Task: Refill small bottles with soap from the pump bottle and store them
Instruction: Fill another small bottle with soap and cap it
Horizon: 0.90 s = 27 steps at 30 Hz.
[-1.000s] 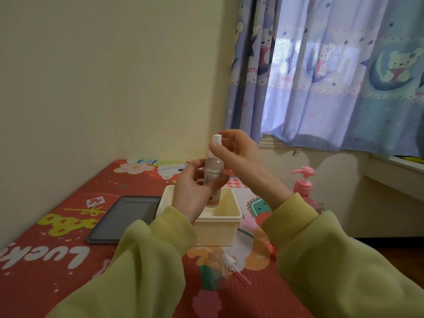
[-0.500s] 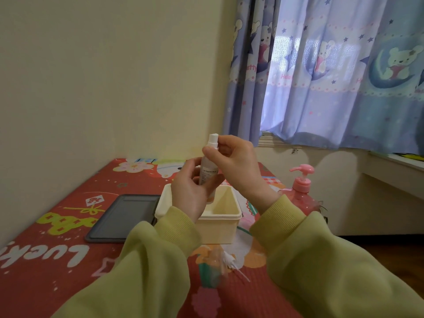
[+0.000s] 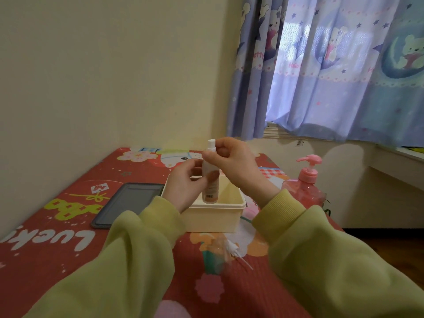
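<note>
A small clear bottle (image 3: 210, 184) with a white cap stands upright in the air just above the cream plastic box (image 3: 215, 215). My left hand (image 3: 183, 187) grips its body from the left. My right hand (image 3: 231, 160) pinches the white cap at the top. The pink pump bottle (image 3: 305, 187) stands on the table to the right of the box. A second small clear bottle (image 3: 218, 251) lies on the red tablecloth in front of the box, with a white spray head (image 3: 234, 250) beside it.
A dark grey lid or tray (image 3: 128, 201) lies flat to the left of the box. The wall runs along the table's left and far sides. Blue curtains hang at the right, and the table's right edge drops to the floor.
Both hands and the small bottle have come down, closer to the box. The right hand's fingers stay on the cap.
</note>
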Each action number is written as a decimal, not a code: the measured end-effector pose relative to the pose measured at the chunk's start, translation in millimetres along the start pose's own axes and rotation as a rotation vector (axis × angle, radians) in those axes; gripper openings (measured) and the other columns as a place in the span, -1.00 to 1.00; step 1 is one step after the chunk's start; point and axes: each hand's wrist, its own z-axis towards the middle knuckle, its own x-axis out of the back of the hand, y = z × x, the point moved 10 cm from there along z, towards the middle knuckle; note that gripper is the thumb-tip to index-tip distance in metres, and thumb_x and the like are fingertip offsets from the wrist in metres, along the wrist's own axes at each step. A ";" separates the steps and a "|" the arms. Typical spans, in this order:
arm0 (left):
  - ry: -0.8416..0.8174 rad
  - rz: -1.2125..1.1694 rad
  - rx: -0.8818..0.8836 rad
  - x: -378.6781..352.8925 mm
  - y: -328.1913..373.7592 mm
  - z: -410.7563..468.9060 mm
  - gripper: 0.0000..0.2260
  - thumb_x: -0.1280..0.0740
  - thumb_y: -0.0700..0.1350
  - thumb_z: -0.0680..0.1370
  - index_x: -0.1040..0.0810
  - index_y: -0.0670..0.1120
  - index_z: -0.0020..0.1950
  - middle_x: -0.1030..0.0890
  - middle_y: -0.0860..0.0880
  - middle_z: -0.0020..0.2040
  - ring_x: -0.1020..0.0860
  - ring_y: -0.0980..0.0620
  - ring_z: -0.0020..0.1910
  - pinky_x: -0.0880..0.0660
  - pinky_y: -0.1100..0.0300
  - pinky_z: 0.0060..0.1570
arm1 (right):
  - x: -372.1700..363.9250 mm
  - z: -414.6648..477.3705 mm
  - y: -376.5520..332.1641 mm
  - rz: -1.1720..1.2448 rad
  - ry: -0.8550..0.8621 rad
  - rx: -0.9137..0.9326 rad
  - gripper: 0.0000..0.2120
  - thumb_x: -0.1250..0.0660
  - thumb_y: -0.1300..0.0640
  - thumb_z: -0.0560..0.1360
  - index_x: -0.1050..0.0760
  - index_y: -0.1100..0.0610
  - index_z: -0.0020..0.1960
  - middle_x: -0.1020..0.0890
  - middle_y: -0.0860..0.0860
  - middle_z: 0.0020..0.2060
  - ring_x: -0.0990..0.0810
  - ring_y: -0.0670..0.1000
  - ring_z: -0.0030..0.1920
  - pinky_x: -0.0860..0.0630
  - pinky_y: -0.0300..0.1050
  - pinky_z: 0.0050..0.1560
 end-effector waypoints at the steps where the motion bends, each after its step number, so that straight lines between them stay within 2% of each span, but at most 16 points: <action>1: -0.032 0.023 -0.007 1.7 -1.7 -1.2 -0.83 -0.40 -0.18 0.46 -0.56 -0.12 0.03 -0.61 -0.04 -0.07 -0.57 0.05 -0.05 -0.48 0.30 -0.10 | -4.2 -1.7 2.6 -0.012 -0.019 -0.003 -0.79 -0.40 0.18 0.45 -0.54 0.24 0.05 -0.68 0.16 -0.10 -0.64 0.04 -0.14 -0.57 -0.09 -0.05; 5: -0.098 0.120 0.034 7.7 -25.9 -7.3 -0.84 -0.41 -0.23 0.44 -0.62 -0.13 0.01 -0.66 -0.06 -0.07 -0.60 0.02 -0.04 -0.52 0.16 -0.01 | -25.4 -9.8 20.7 -0.060 -0.094 -0.015 -0.80 -0.41 0.18 0.44 -0.53 0.26 0.02 -0.67 0.23 -0.09 -0.64 0.17 -0.07 -0.58 0.05 -0.01; 9: -0.125 0.239 0.109 7.7 -59.0 -16.6 -0.93 -0.42 -0.21 0.43 -0.60 -0.09 -0.12 -0.61 0.02 -0.22 -0.56 0.06 -0.16 -0.40 0.28 -0.19 | -49.0 -18.0 46.4 -0.110 -0.160 -0.041 -0.85 -0.41 0.19 0.44 -0.51 0.23 -0.04 -0.59 0.15 -0.21 -0.50 0.02 -0.19 -0.45 -0.09 -0.17; 12: -0.122 0.365 0.147 7.5 -76.1 -24.1 -0.96 -0.39 -0.20 0.45 -0.59 -0.14 -0.11 -0.57 -0.01 -0.26 -0.53 0.03 -0.20 -0.36 0.27 -0.28 | -64.2 -24.2 68.3 -0.128 -0.182 -0.096 -0.79 -0.41 0.17 0.43 -0.52 0.25 0.01 -0.56 0.09 -0.17 -0.51 0.03 -0.13 -0.48 -0.03 -0.08; 15: -0.115 0.469 0.149 4.6 -86.7 -30.4 -0.87 -0.34 -0.16 0.50 -0.57 -0.19 -0.01 -0.47 0.08 -0.35 -0.46 0.11 -0.30 -0.27 0.42 -0.43 | -75.5 -27.9 84.7 -0.140 -0.189 -0.130 -0.78 -0.41 0.18 0.43 -0.51 0.25 0.03 -0.59 0.12 -0.15 -0.55 0.08 -0.10 -0.48 -0.04 -0.05; 17: -0.107 0.502 0.141 2.2 -89.8 -33.7 -0.83 -0.30 -0.18 0.52 -0.56 -0.18 0.08 -0.50 0.02 -0.28 -0.47 0.10 -0.25 -0.30 0.43 -0.44 | -81.9 -30.1 93.6 -0.151 -0.204 -0.149 -0.77 -0.40 0.18 0.43 -0.51 0.25 0.05 -0.62 0.17 -0.07 -0.59 0.14 -0.03 -0.53 0.04 0.02; 19: -0.106 0.511 0.148 0.3 -94.3 -35.7 -0.77 -0.28 -0.20 0.53 -0.54 -0.13 0.17 -0.61 -0.10 -0.09 -0.55 -0.01 -0.05 -0.28 0.43 -0.34 | -86.5 -31.9 101.2 -0.153 -0.216 -0.171 -0.76 -0.40 0.18 0.44 -0.51 0.26 0.05 -0.62 0.19 -0.05 -0.59 0.16 0.00 -0.54 0.09 0.04; 21: -0.113 0.525 0.181 -0.7 -102.9 -37.3 -0.74 -0.27 -0.21 0.53 -0.52 -0.12 0.22 -0.62 -0.14 0.06 -0.56 -0.08 0.09 -0.30 0.38 -0.18 | -89.3 -33.1 106.8 -0.153 -0.223 -0.180 -0.76 -0.39 0.19 0.44 -0.50 0.27 0.05 -0.62 0.20 -0.05 -0.58 0.17 0.00 -0.53 0.10 0.04; 24: -0.130 0.546 0.225 -2.8 -118.7 -38.6 -0.74 -0.24 -0.23 0.53 -0.51 -0.16 0.21 -0.62 -0.18 0.09 -0.55 -0.12 0.12 -0.33 0.28 -0.09 | -94.9 -34.9 113.9 -0.174 -0.243 -0.186 -0.78 -0.37 0.18 0.45 -0.50 0.26 0.06 -0.61 0.17 -0.04 -0.58 0.14 0.00 -0.54 0.08 0.05; 27: -0.134 0.581 0.257 -4.4 -125.8 -41.3 -0.78 -0.21 -0.23 0.54 -0.52 -0.22 0.15 -0.61 -0.21 0.04 -0.55 -0.13 0.07 -0.31 0.26 -0.14 | -98.3 -36.4 118.5 -0.193 -0.257 -0.181 -0.78 -0.36 0.18 0.46 -0.50 0.24 0.06 -0.61 0.15 -0.04 -0.57 0.11 -0.02 -0.53 0.01 0.02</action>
